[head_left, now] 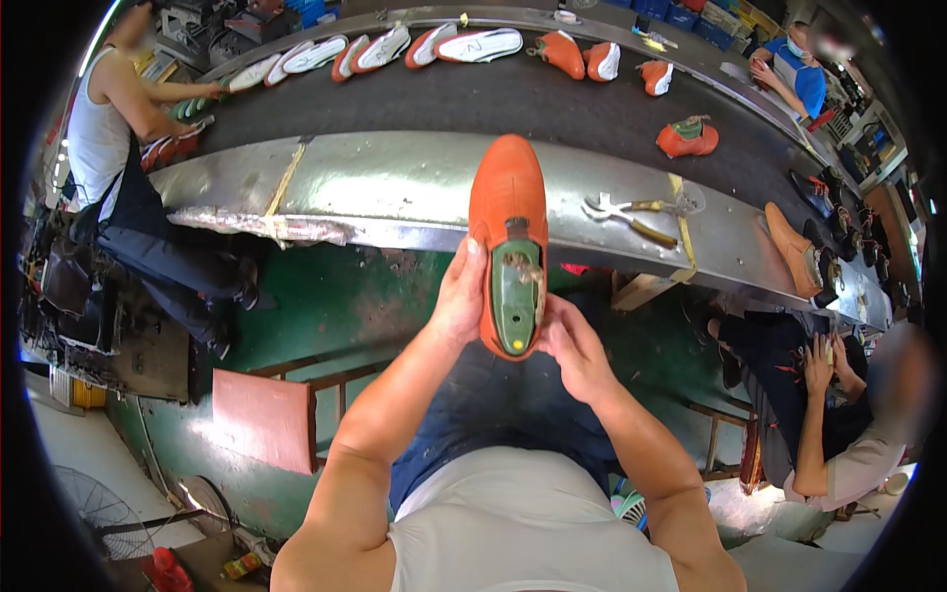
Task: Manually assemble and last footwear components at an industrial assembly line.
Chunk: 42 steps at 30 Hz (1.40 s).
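Observation:
An orange-red leather shoe upper (505,187), toe pointing away, is held up before me over the bench's near edge. A green shoe last (515,301) fills its opening, with a small hole and a yellow dot near the heel. My left hand (462,294) grips the shoe's left side, thumb up along it. At the heel's right side my right hand (574,347) has its fingers closed on the shoe edge, partly hidden behind it. Lasting pincers (631,210) with worn handles lie on the metal ledge to the right.
A dark conveyor belt (414,104) carries several orange and white-soled shoes. One orange shoe (688,138) lies nearer, at right. Finished shoes (789,247) stand on the right ledge. Co-workers are at far left (109,109), far right (794,74) and seated right (858,434). A stool (264,419) stands left.

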Available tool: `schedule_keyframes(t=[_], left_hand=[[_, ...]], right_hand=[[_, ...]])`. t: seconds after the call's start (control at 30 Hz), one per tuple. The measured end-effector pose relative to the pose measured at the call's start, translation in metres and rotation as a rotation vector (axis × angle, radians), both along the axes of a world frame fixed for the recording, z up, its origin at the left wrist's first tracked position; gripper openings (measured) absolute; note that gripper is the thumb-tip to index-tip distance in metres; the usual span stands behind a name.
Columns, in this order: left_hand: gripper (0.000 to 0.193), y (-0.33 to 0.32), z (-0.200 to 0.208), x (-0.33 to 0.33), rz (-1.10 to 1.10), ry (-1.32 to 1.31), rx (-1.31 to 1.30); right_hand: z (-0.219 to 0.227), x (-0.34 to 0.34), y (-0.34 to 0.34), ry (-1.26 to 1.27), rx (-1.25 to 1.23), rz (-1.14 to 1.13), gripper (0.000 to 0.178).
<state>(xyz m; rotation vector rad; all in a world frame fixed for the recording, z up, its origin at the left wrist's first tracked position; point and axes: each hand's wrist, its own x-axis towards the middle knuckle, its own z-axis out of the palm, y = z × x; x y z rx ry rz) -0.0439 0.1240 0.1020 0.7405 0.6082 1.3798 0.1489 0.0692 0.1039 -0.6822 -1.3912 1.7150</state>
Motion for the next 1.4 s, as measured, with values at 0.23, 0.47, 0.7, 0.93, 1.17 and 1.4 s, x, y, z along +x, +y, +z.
schedule_keyframes(t=[0.23,0.47,0.7,0.93,1.17,1.4], left_hand=[[0.060,0.030,-0.008,0.029,0.175,0.207,0.175],[0.066,0.097,-0.007,0.023,0.040,0.465,0.110],[0.040,0.139,-0.025,-0.038,0.065,0.521,0.067],[0.033,0.251,-0.028,-0.110,0.243,0.724,-0.050],[0.066,0.501,-0.068,-0.217,0.747,1.779,0.345],[0.077,0.682,-0.075,-0.216,0.621,1.937,0.016]], right_hand=[[0.001,-0.010,0.035,-0.180,0.148,-0.184,0.085],[0.025,0.014,0.135,0.190,-0.347,-0.290,0.040],[0.037,0.077,0.329,-0.017,-0.225,-0.817,0.041],[0.009,0.069,0.248,-1.144,0.752,-0.501,0.056],[-0.008,0.106,0.174,-1.449,0.686,-0.549,0.065],[0.005,0.105,0.185,-1.379,0.662,-0.557,0.060]])
